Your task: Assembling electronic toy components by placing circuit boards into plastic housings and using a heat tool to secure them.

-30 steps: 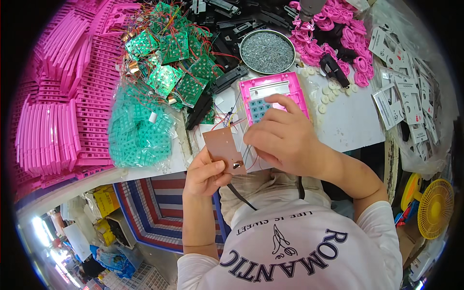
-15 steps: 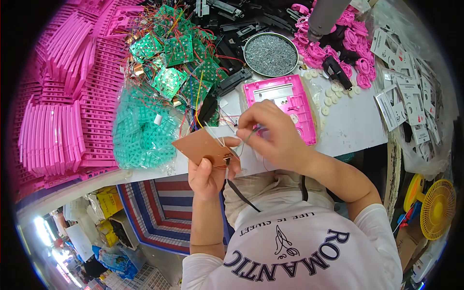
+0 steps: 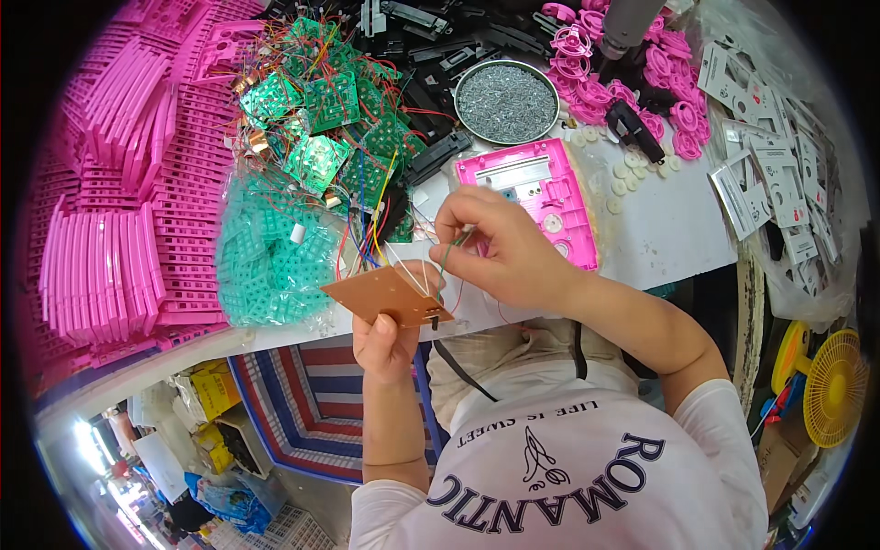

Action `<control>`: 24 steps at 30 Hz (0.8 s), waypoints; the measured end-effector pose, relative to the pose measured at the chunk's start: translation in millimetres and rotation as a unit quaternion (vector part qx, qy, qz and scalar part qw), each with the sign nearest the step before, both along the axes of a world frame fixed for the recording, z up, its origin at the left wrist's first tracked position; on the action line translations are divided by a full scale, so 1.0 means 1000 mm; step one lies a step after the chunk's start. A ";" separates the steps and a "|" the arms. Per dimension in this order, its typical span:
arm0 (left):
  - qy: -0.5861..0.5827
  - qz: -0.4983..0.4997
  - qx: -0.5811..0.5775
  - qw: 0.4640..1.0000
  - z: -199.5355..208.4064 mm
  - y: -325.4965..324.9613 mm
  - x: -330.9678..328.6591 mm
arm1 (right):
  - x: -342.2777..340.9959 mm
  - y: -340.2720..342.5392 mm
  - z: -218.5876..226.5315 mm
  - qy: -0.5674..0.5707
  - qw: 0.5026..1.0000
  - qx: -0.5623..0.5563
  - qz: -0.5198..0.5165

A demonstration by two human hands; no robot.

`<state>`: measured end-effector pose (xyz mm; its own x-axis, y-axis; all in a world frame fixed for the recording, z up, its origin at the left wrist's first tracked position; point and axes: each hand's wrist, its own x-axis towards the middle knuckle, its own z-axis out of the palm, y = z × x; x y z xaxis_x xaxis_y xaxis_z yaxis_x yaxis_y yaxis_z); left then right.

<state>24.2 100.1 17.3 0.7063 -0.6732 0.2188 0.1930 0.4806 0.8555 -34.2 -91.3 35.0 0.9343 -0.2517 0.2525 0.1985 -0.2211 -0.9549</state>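
My left hand [image 3: 385, 346] is closed on a brown circuit board [image 3: 380, 295], thumb on the near edge and fingers behind it. The board is tilted, and several coloured wires run off its far side. Just right of it, my right hand [image 3: 500, 246] pinches thin wires [image 3: 446, 257], a green one among them; the exact grip is partly hidden by the fingers. A white wire arcs over the board's right part. Beyond my right hand a pink plastic casing [image 3: 559, 206] lies on the white tabletop, its near left part covered by the hand.
A round tin of small screws [image 3: 507, 103] stands behind the casing. Green circuit boards [image 3: 330, 101] with tangled wires and a bag of teal keypads [image 3: 275, 266] lie left. Stacked pink panels [image 3: 101, 270] fill the far left; pink rings [image 3: 660, 69] and silver-grey plates [image 3: 779, 183] lie right.
The circuit board has tipped to a flatter angle, its face seen more edge-on. My right hand has moved slightly left, closer to the board, still pinching the wires.
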 end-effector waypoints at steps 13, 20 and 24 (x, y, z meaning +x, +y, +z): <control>-0.054 0.097 0.100 0.989 0.022 0.011 -0.002 | -0.018 -0.021 0.039 -0.073 0.954 -0.273 -0.103; 0.025 0.017 0.117 0.993 0.043 0.000 0.000 | -0.012 -0.012 0.028 -0.062 0.960 -0.274 0.016; 0.007 0.028 0.192 0.981 0.051 0.006 0.002 | -0.009 -0.028 0.039 -0.111 0.962 -0.242 -0.058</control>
<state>25.8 105.7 68.3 0.7461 -0.6636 -0.0535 0.1886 0.1337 0.9729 -43.6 -119.5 74.0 0.8168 -0.1544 0.5558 0.3317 -0.6626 -0.6715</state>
